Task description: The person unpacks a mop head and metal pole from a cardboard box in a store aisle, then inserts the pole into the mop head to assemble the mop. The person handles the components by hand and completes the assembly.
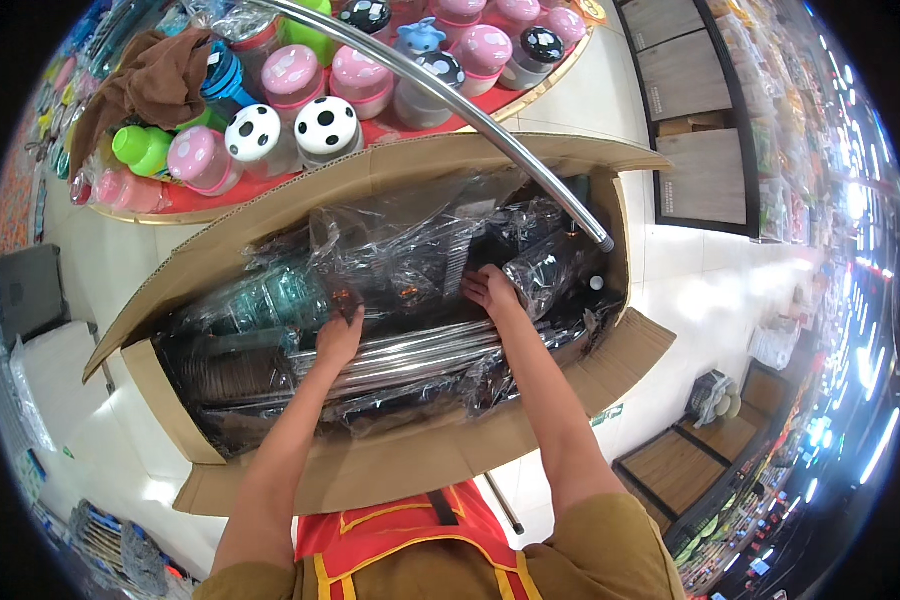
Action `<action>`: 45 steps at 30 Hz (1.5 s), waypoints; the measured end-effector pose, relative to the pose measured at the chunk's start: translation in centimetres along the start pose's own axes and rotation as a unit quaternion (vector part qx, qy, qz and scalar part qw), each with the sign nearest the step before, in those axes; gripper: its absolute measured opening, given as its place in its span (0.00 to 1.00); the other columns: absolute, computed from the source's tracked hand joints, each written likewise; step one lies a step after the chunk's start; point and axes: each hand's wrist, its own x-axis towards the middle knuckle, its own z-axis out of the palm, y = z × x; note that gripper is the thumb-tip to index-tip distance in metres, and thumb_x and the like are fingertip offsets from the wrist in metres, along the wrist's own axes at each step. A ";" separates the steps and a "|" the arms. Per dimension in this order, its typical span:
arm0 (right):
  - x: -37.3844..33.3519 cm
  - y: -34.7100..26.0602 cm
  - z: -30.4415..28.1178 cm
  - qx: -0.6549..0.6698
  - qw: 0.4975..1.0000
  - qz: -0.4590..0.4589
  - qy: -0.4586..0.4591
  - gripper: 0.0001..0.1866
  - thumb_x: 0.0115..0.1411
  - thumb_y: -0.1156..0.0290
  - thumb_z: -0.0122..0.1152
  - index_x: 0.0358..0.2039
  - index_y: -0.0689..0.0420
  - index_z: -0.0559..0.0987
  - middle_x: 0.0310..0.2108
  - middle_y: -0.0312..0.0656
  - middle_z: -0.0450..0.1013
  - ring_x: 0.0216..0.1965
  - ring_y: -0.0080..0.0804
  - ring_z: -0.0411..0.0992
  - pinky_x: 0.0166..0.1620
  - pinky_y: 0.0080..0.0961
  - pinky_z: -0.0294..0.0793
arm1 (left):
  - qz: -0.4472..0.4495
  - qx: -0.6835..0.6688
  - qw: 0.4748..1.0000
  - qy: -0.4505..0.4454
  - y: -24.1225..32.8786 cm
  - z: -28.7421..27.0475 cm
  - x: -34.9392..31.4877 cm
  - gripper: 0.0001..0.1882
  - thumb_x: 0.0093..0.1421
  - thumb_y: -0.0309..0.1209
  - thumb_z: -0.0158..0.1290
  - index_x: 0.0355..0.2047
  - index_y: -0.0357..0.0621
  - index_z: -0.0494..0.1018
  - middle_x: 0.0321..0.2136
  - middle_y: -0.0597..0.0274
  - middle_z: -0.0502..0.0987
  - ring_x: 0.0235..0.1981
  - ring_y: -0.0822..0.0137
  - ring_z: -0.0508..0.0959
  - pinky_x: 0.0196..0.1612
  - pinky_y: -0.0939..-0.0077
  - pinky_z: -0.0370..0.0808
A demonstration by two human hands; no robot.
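Both my hands reach into a long open cardboard box (310, 490) packed with plastic-wrapped goods. A dark package in clear, crinkled plastic wrap (395, 245) lies in its middle. My left hand (340, 338) is closed on the package's near left edge, its fingertips partly hidden by film. Curled against the near right side of the same package is my right hand (492, 290). Beneath my wrists runs a bundle of shiny metal tubes (400, 358). A teal wrapped bundle (275, 300) lies left of my left hand; a dark wrapped roll (550, 270) sits right of my right hand.
A curved chrome rail (470, 115) crosses above the box's far right. Beyond the box, a red display table (390, 128) carries lidded jars, with a brown cloth (145, 85) at its left. Shelving (695, 110) stands far right, a low wooden-topped rack (675, 465) near right.
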 end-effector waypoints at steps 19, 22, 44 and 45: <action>9.3 4.2 2.1 0.588 0.799 -0.071 0.103 0.24 0.44 0.90 0.43 0.42 0.59 0.76 0.39 0.42 0.75 0.42 0.34 0.74 0.36 0.27 0.79 | -0.017 -0.244 0.969 0.020 -1.2 0.4 0.0 0.35 0.58 0.56 0.49 0.55 0.42 0.60 0.29 0.57 0.78 0.31 0.63 0.79 0.37 0.69 0.73; 10.5 4.7 0.5 0.633 0.771 -0.037 0.061 0.22 0.45 0.88 0.45 0.39 0.58 0.77 0.32 0.39 0.75 0.34 0.30 0.74 0.31 0.23 0.78 | 0.036 -0.219 0.973 0.059 -1.4 0.5 -0.3 0.32 0.57 0.52 0.53 0.52 0.41 0.64 0.28 0.58 0.77 0.30 0.64 0.78 0.37 0.70 0.73; 4.1 1.2 -0.3 0.652 0.755 0.027 -0.067 0.18 0.49 0.81 0.44 0.39 0.58 0.77 0.24 0.33 0.72 0.21 0.21 0.69 0.21 0.19 0.68 | 0.089 -0.255 0.962 0.043 -1.1 0.6 1.5 0.19 0.42 0.31 0.67 0.34 0.37 0.77 0.30 0.61 0.81 0.32 0.68 0.79 0.37 0.74 0.74; 3.8 1.0 -0.2 0.646 0.761 0.021 -0.057 0.18 0.49 0.81 0.44 0.39 0.58 0.77 0.23 0.33 0.71 0.20 0.21 0.69 0.20 0.19 0.68 | 0.079 -0.241 0.967 0.036 -1.4 0.5 1.8 0.19 0.41 0.32 0.67 0.34 0.38 0.77 0.31 0.61 0.81 0.32 0.68 0.79 0.37 0.73 0.74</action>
